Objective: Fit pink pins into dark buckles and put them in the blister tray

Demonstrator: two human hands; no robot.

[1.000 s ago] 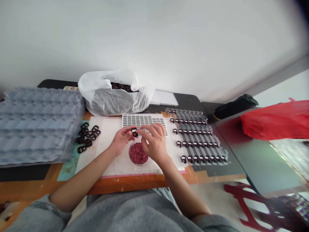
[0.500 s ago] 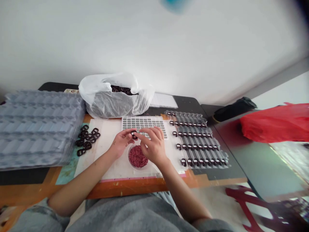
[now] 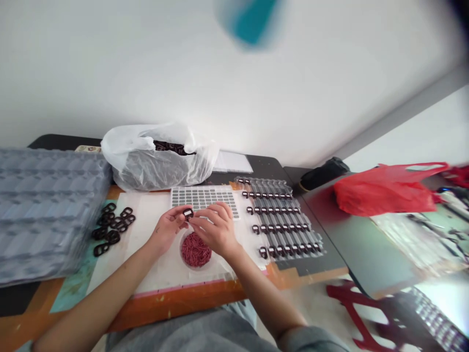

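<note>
My left hand (image 3: 167,227) pinches a small black plastic ring (image 3: 188,212) between its fingertips, just above the lower edge of a grey grid tray (image 3: 201,198). My right hand (image 3: 214,230) sits next to it, with its fingers curled in against the ring. Whatever those fingertips pinch is hidden. Below both hands lies a round dish (image 3: 196,249) heaped with small red pieces. Several loose black rings (image 3: 110,225) lie on the sheet to the left.
Stacked clear blister trays (image 3: 44,210) stand at left, a white plastic bag of dark rings (image 3: 157,166) behind. Blister trays with rows of black rings (image 3: 278,217) lie at right. Further right are a red bag (image 3: 384,190) and a red chair (image 3: 359,313). A blurred blue object (image 3: 252,19) crosses the top.
The whole scene has shifted left and down in the view. My hands have drawn closer around the ring, and the blurred blue object at the top has grown larger.
</note>
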